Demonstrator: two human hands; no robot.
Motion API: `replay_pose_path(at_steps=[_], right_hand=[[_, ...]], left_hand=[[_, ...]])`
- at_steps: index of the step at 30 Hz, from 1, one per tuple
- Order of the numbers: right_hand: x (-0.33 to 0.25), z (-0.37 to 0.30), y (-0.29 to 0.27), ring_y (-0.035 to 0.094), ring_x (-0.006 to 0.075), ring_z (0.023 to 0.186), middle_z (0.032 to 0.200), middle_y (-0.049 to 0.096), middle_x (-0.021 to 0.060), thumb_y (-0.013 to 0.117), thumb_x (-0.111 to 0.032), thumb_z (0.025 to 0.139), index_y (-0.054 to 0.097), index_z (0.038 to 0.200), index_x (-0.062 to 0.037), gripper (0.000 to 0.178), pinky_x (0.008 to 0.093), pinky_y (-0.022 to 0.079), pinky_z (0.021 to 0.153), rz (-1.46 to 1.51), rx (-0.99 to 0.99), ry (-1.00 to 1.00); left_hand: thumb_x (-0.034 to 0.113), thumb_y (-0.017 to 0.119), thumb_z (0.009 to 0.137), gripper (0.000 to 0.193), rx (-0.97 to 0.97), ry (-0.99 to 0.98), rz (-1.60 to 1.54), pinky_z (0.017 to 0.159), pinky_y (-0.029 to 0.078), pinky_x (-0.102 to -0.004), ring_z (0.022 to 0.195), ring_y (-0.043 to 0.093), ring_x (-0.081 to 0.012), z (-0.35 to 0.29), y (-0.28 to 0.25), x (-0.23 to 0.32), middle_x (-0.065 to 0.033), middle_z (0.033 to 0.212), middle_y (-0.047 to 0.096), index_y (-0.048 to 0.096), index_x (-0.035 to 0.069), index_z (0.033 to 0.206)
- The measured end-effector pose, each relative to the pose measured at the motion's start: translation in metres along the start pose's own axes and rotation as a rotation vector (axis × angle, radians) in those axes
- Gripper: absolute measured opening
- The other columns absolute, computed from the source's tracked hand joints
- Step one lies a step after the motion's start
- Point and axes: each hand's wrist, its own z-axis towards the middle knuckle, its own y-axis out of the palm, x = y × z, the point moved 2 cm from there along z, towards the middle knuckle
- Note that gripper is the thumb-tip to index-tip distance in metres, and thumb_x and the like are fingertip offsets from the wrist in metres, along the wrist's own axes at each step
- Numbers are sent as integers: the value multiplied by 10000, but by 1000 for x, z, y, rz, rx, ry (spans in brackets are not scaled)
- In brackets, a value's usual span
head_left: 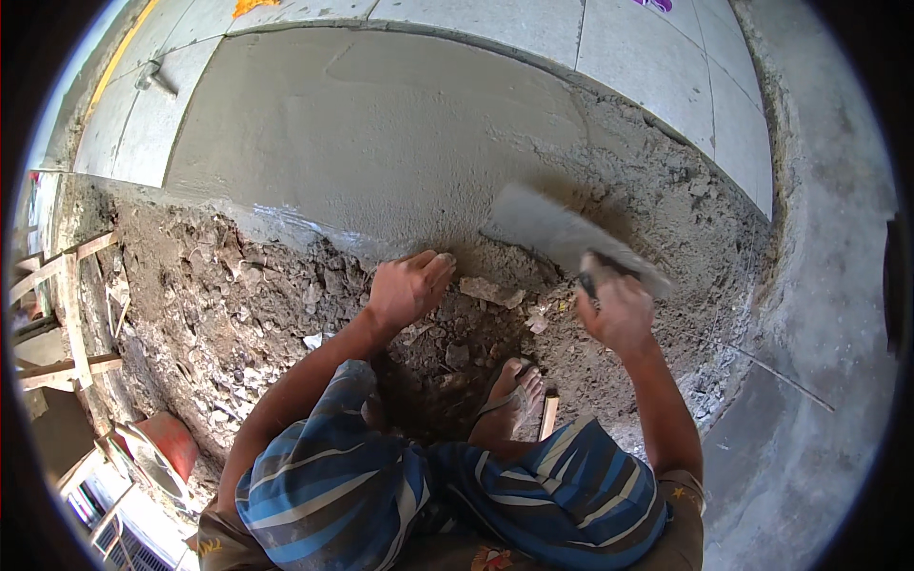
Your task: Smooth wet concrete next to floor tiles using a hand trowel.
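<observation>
My right hand [624, 312] grips the dark handle of a flat, rectangular plastering trowel [557, 228]. Its metal blade is blurred by motion and lies over the rough right part of the wet grey mortar [381, 133]. The mortar's left and middle are spread smooth, while the right side is lumpy. My left hand [407, 287] is closed, fingers curled, at the near edge of the mortar; whether anything is inside it is hidden. Just right of that hand a flat broken piece [490, 290] lies in the rubble.
Large pale tiles [647, 67] border the mortar at the back. A mallet-like tool [155, 80] lies on the left tiles. Loose rubble [219, 314] covers the near ground. A red bucket [171, 447] and wooden frame [71, 314] stand left; a thin rod [781, 376] lies right.
</observation>
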Motion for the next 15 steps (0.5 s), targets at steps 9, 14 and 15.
replay_pose_path(at_steps=[9, 14, 15], right_hand=[[-41, -77, 24, 714, 329, 1047, 1152, 724, 237, 678, -296, 984, 670, 1276, 38, 444, 416, 559, 877, 566, 39, 915], [-87, -27, 48, 737, 385, 886, 963, 743, 241, 668, -328, 984, 703, 1228, -2, 409, 433, 573, 776, 656, -91, 862], [-96, -11, 51, 728, 407, 858, 928, 738, 241, 657, -352, 984, 707, 1226, -11, 420, 453, 572, 757, 643, -38, 779]], left_hand=[[251, 726, 935, 198, -125, 33, -187, 576, 593, -409, 752, 738, -319, -49, -9, -13, -113, 944, 750, 713, 109, 1072], [261, 729, 925, 157, -328, 30, -217, 553, 579, -422, 687, 715, -323, -102, -10, -8, -103, 870, 733, 730, 113, 978], [247, 755, 896, 151, -336, 55, -252, 544, 573, -418, 674, 708, -315, -121, -2, -13, -102, 830, 717, 730, 109, 953]])
